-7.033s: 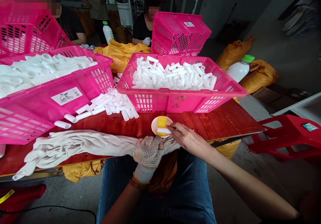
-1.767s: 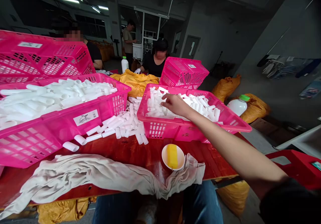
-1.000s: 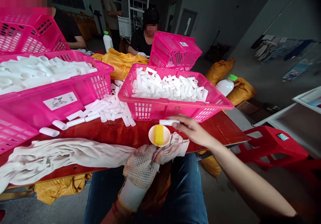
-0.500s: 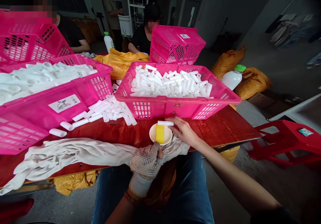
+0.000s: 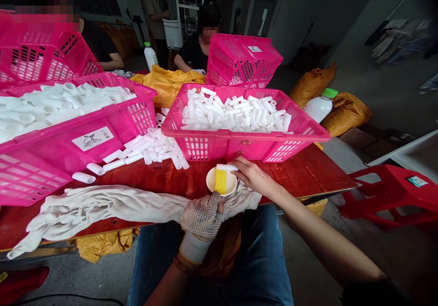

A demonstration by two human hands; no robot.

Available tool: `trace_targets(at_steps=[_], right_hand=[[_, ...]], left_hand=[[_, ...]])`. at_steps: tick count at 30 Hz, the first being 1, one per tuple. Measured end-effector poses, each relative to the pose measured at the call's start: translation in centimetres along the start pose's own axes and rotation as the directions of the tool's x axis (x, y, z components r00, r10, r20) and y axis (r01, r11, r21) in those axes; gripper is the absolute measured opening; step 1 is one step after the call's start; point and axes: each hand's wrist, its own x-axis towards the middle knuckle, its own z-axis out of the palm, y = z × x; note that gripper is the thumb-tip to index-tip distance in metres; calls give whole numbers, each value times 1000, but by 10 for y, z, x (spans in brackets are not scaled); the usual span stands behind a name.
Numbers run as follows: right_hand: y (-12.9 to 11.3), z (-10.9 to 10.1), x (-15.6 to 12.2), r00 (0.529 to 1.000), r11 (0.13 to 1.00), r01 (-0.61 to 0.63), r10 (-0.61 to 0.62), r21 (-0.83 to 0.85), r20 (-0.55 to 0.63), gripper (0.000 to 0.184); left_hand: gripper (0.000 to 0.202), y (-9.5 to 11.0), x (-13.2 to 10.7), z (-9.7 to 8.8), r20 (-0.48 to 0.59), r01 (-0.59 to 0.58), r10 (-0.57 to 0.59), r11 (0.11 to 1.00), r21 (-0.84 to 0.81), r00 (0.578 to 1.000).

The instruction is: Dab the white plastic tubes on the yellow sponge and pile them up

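My bare right hand (image 5: 251,176) pinches a short white tube (image 5: 226,167) and holds it across a yellow sponge (image 5: 220,181) lying in a small white dish (image 5: 232,188) near the table's front edge. My left hand (image 5: 202,216), in a knitted mesh glove, is closed on the end of a long white cloth (image 5: 102,204) at the table edge, just below the dish. Directly behind the dish stands a pink basket (image 5: 246,144) full of short white tubes.
A larger pink basket (image 5: 68,153) of longer white tubes fills the left. Loose tubes (image 5: 150,146) lie between the baskets. Behind are an upturned pink basket (image 5: 242,59), yellow sacks, white bottles and seated people. A red stool (image 5: 390,192) stands right of the red table (image 5: 308,171).
My right hand reached into the near basket, came back with a white tube and brought it down onto the yellow sponge. My gloved left hand rose to grip the cloth.
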Motion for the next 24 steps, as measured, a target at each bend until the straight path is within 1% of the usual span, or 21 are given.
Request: trace_targets(at_steps=[3, 4, 5, 7, 9, 10, 11, 15, 16, 19, 21, 22, 24], right_hand=[[-1, -2, 1, 995, 999, 16, -12, -49, 97, 33], [-1, -3, 2, 994, 999, 20, -14, -49, 111, 33], [-1, -4, 3, 994, 999, 20, -15, -42, 107, 33], [-1, -3, 3, 998, 1000, 14, -14, -16, 58, 32], [0, -2, 4, 1000, 1000, 17, -17, 6, -3, 29], [1, -1, 4, 1000, 1000, 22, -22, 10, -13, 27], [1, -1, 4, 1000, 1000, 30, -30, 9, -8, 25], [2, -2, 7, 995, 998, 65, -65, -1, 79, 29], [2, -2, 7, 994, 998, 63, -63, 1, 85, 28], [2, -1, 7, 999, 1000, 29, -29, 6, 28, 26], [1, -1, 6, 1000, 1000, 10, -10, 7, -5, 23], [0, -1, 6, 1000, 1000, 10, -10, 3, 3, 22], [-1, -3, 6, 998, 1000, 26, -25, -16, 62, 24]], left_hand=[[20, -1, -1, 1, 17, -5, 5, 1000, 6, 1000], [20, -1, -2, 2, 12, -6, 6, 1000, 10, 1000], [20, -1, -2, 3, -1, -7, 7, 1000, 13, 1000], [19, -1, -2, 4, -24, 2, -1, 1000, 22, 1000], [19, -1, -1, 4, -13, 1, -1, 1000, 22, 1000], [18, -1, -1, 4, 0, 0, 0, 1000, 17, 1000], [18, -1, 0, 4, 8, 0, -1, 1000, 17, 1000], [17, -2, -1, 4, -15, -7, 7, 1000, 14, 1000], [17, -2, -2, 4, -17, -4, 4, 1000, 18, 1000], [16, -1, -4, 4, -14, 16, -16, 999, 42, 1000], [15, -1, -4, 4, -4, 1, 0, 999, 35, 1000], [16, -2, -4, 4, 9, -15, 15, 1000, 19, 1000], [17, -2, -2, 3, 19, -31, 31, 999, -8, 999]])
